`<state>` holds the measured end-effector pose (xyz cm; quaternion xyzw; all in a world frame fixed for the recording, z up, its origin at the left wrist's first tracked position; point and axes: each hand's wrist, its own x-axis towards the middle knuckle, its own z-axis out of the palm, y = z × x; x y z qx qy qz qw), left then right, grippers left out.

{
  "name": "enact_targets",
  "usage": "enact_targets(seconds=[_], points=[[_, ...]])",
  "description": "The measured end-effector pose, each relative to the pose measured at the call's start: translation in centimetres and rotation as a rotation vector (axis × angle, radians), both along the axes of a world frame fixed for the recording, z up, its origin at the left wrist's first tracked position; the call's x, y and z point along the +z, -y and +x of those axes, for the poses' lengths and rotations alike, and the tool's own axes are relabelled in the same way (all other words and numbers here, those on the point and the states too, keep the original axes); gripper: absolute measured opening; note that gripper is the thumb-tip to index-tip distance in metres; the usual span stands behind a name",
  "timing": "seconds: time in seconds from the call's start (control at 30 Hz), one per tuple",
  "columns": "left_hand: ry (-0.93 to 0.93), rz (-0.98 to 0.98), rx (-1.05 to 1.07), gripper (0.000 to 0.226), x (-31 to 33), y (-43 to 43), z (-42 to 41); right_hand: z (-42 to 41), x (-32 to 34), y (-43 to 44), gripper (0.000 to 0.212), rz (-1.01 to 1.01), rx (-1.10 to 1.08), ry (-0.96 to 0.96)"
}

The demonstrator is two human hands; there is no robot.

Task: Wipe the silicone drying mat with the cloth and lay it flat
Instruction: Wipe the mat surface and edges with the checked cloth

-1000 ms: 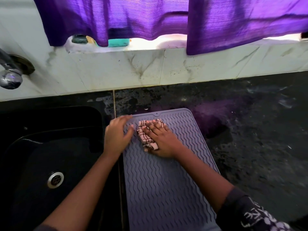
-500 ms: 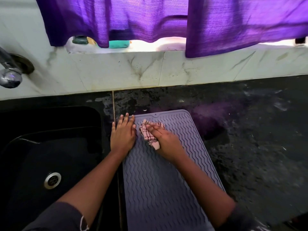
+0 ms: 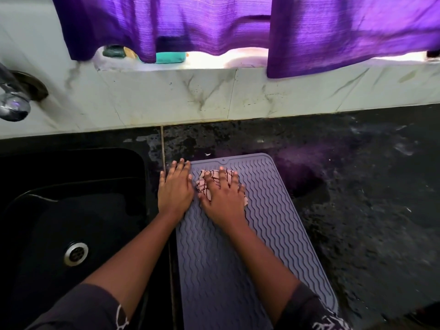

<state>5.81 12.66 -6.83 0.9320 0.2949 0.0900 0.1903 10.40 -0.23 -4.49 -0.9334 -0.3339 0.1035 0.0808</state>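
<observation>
Hands first: we see our left hand lying flat with fingers spread and straight, palm down over the upper left corner of the silicone drying mat, its outer fingers reaching past the mat's edge onto the dark table. Our right hand sits just beside it, touching or nearly touching it, fingers splayed and pressed down on the cloth, which is a small pale pink piece with dark checked lines, bunched under the palm near the top of the mat. We cannot tell whether the fingers grip the cloth or only press on it. The mat is grey-lilac with wavy ridges and lies flat on the table, running from the centre of the frame down to the lower edge, its long left side close to the rim of the black sink in the lower left. A round metal drain shows in the sink bottom, and a chrome tap juts in at the left edge. Marble-patterned wall tiles cross the frame above the table, and purple curtains hang across the top, over a bright sill
</observation>
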Motion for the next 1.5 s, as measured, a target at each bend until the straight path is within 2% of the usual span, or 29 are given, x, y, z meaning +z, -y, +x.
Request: enact_targets(seconds=[0.23,0.4,0.53,0.67,0.77,0.87,0.93,1.03,1.17,1.27,1.37,1.43,1.5], points=[[0.014,-0.007,0.000,0.048,0.0,0.0,0.1,-2.5,0.4,2.6,0.056,0.000,0.049,-0.005],[0.008,-0.009,-0.002,0.048,-0.1,-0.1,0.1,1.3,2.1,-0.3,0.049,0.257,-0.056,-0.061],[0.004,-0.009,0.003,0.048,-0.1,0.0,0.0,3.9,0.6,-2.8,0.052,0.059,-0.003,-0.014],[-0.011,0.015,0.008,0.049,-0.1,0.1,0.1,2.6,0.7,-1.6,0.055,0.024,0.003,-0.011],[-0.009,0.019,0.005,0.049,-0.1,0.1,0.1,0.5,1.5,0.3,0.049,-0.028,0.034,0.020],[-0.009,0.020,-0.001,0.049,-0.1,0.0,0.1,1.5,3.0,-0.3,0.041,0.057,-0.014,-0.024],[-0.012,0.021,-0.001,0.049,-0.1,0.0,0.1,2.8,2.6,-1.7,0.046,0.108,-0.031,-0.023],[-0.016,0.021,0.004,0.049,-0.1,0.0,0.1,3.4,1.3,-2.8,0.056,0.027,-0.008,-0.016],[-0.023,0.023,0.009,0.050,-0.1,0.0,0.1,1.9,1.6,-1.4,0.058,-0.006,-0.025,-0.041],[-0.020,0.016,0.007,0.050,0.0,0.0,0.2,0.1,2.6,0.9,0.049,-0.096,0.006,-0.049],[-0.017,0.023,0.003,0.050,0.0,-0.1,0.3,-0.1,3.8,1.5,0.040,-0.079,0.021,-0.105],[-0.024,0.030,0.001,0.050,0.0,-0.1,0.3,-0.6,3.1,1.1,0.050,0.000,-0.032,-0.128],[-0.027,0.042,0.007,0.050,0.0,-0.1,0.3,-1.5,1.2,0.7,0.059,0.019,-0.024,-0.056]])
